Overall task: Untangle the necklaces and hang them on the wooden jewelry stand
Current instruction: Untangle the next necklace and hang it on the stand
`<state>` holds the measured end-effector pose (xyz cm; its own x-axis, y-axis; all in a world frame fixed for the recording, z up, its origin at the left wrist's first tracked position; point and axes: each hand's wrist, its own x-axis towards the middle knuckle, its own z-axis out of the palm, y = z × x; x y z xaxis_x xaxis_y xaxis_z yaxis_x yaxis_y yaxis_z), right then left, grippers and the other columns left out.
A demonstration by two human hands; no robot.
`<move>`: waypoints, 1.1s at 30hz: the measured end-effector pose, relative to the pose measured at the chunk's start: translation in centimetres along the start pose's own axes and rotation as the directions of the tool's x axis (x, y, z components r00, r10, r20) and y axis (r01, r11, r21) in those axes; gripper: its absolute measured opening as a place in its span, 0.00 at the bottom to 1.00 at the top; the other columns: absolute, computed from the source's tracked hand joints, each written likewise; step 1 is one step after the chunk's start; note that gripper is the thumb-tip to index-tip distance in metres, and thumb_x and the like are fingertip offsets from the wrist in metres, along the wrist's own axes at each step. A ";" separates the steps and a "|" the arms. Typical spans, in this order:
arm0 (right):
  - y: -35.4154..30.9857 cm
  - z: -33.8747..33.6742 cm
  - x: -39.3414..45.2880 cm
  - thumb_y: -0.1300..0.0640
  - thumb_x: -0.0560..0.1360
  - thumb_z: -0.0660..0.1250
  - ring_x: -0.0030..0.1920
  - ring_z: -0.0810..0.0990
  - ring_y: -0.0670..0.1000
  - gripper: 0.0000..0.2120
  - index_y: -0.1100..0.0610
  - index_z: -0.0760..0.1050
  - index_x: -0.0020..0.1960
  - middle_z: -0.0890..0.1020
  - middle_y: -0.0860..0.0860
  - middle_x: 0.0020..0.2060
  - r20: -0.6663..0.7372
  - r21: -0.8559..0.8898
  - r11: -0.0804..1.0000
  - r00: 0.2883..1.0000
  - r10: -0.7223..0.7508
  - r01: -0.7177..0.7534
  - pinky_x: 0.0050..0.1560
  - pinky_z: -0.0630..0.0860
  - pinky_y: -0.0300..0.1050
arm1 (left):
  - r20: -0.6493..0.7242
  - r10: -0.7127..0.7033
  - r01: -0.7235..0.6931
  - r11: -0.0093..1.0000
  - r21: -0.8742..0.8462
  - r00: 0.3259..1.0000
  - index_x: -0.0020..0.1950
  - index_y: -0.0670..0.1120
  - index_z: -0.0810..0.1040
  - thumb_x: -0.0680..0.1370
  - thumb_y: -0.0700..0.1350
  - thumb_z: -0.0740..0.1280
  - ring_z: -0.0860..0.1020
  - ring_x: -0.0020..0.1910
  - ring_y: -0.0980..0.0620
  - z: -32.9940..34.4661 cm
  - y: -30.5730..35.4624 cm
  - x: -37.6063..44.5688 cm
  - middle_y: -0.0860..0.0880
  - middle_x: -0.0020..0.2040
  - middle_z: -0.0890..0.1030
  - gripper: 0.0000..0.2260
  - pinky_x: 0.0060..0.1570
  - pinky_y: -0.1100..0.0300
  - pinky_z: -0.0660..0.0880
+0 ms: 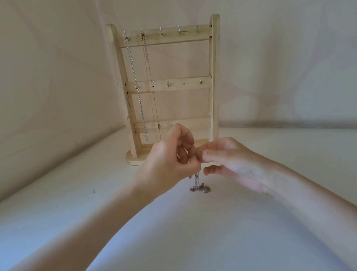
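Observation:
A wooden jewelry stand [211,73] stands upright at the back of the white surface. A thick silver chain [136,89] hangs from its first top hook, and a thin chain [150,79] from the second. In front of the stand's base my left hand [167,164] and my right hand [233,163] meet, fingertips pinched together on a tangled necklace [199,187]. Its strands drop from my fingers into a small clump resting on the surface.
Three top hooks [179,30] on the right are bare, as are small hooks on the middle bar [169,85]. A white cloth backdrop rises behind the stand. A tiny dark speck [94,191] lies at the left.

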<state>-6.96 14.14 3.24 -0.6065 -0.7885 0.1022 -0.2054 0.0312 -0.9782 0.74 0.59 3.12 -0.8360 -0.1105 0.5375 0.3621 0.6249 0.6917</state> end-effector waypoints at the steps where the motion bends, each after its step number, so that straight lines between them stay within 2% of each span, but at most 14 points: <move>1: 0.0 0.1 0.0 0.65 0.72 0.64 0.45 0.75 0.49 0.03 0.62 0.76 0.42 0.78 0.56 0.42 -0.014 -0.026 1.000 1.000 -0.010 0.009 0.40 0.72 0.37 | -0.004 0.016 -0.016 0.999 0.045 1.000 0.41 0.52 0.66 0.69 0.33 0.67 0.68 0.26 0.59 0.0 -0.1 0.0 0.56 0.30 0.73 0.15 0.30 0.67 0.68; 2: 0.0 0.1 0.0 0.66 0.72 0.63 0.44 0.75 0.49 0.05 0.62 0.76 0.39 0.78 0.55 0.41 -0.034 -0.048 0.999 0.999 -0.022 0.020 0.40 0.72 0.37 | -0.008 0.013 -0.012 0.999 0.052 1.000 0.40 0.51 0.66 0.69 0.32 0.67 0.68 0.26 0.59 0.1 -0.1 0.0 0.56 0.31 0.73 0.15 0.30 0.67 0.68; 5: -0.1 0.3 -0.1 0.66 0.73 0.63 0.41 0.75 0.47 0.10 0.58 0.76 0.35 0.78 0.49 0.37 -0.075 -0.068 0.996 0.995 -0.059 0.054 0.41 0.72 0.38 | -0.002 -0.076 0.076 0.993 -0.093 0.997 0.41 0.48 0.67 0.71 0.32 0.66 0.68 0.26 0.59 0.0 -0.1 0.0 0.53 0.32 0.74 0.13 0.26 0.69 0.67; 11: 0.0 0.2 0.0 0.59 0.71 0.71 0.39 0.74 0.48 0.04 0.53 0.80 0.39 0.80 0.49 0.37 -0.126 -0.099 0.993 0.989 -0.083 0.070 0.48 0.70 0.42 | -0.020 -0.132 0.126 0.976 -0.175 0.991 0.41 0.47 0.68 0.72 0.32 0.65 0.68 0.26 0.60 -0.3 0.0 0.2 0.52 0.34 0.74 0.11 0.26 0.70 0.66; 15: -0.1 0.2 0.0 0.58 0.71 0.71 0.36 0.73 0.46 0.02 0.54 0.80 0.39 0.80 0.50 0.38 -0.145 -0.128 0.988 0.984 -0.104 0.085 0.46 0.71 0.40 | -0.015 -0.160 0.154 0.969 -0.192 0.987 0.41 0.46 0.69 0.72 0.31 0.64 0.68 0.24 0.61 -0.4 0.1 0.2 0.51 0.34 0.74 0.11 0.26 0.71 0.66; 20: 0.1 0.4 0.0 0.61 0.72 0.70 0.33 0.73 0.44 0.01 0.58 0.79 0.42 0.79 0.52 0.39 -0.177 -0.195 0.978 0.978 -0.107 0.072 0.40 0.72 0.33 | -0.028 -0.104 0.104 0.995 -0.006 0.994 0.37 0.49 0.77 0.70 0.33 0.67 0.73 0.27 0.61 -0.4 -0.1 0.3 0.53 0.31 0.76 0.11 0.28 0.72 0.68; 24: 0.1 0.4 0.0 0.62 0.71 0.70 0.32 0.73 0.43 0.04 0.56 0.78 0.37 0.78 0.51 0.36 -0.220 -0.226 0.970 0.966 -0.135 0.084 0.38 0.70 0.31 | -0.066 -0.058 0.064 0.993 0.097 0.996 0.36 0.51 0.79 0.70 0.35 0.69 0.77 0.32 0.59 -0.4 -0.3 0.1 0.52 0.32 0.80 0.11 0.33 0.71 0.72; 29: 0.2 0.5 0.1 0.62 0.71 0.70 0.32 0.73 0.40 0.06 0.54 0.77 0.36 0.77 0.50 0.38 -0.242 -0.253 0.964 0.959 -0.147 0.083 0.41 0.69 0.34 | -0.066 -0.081 0.089 0.987 0.130 0.995 0.38 0.48 0.80 0.70 0.36 0.70 0.80 0.34 0.59 -0.6 -0.2 0.0 0.51 0.35 0.82 0.07 0.33 0.73 0.71; 33: 0.1 0.7 0.2 0.63 0.69 0.70 0.36 0.73 0.40 0.07 0.55 0.77 0.35 0.76 0.46 0.38 -0.244 -0.341 0.934 0.949 -0.201 0.110 0.40 0.66 0.30 | -0.058 -0.117 0.124 0.982 0.143 0.991 0.35 0.50 0.78 0.70 0.36 0.70 0.78 0.31 0.63 -0.5 0.0 0.0 0.53 0.33 0.81 0.09 0.29 0.76 0.68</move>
<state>-6.60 13.53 3.04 -0.7218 -0.6040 0.3379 -0.5204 0.1517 -0.8404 0.92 0.24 3.40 -0.8472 -0.2276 0.4800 0.1926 0.7106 0.6767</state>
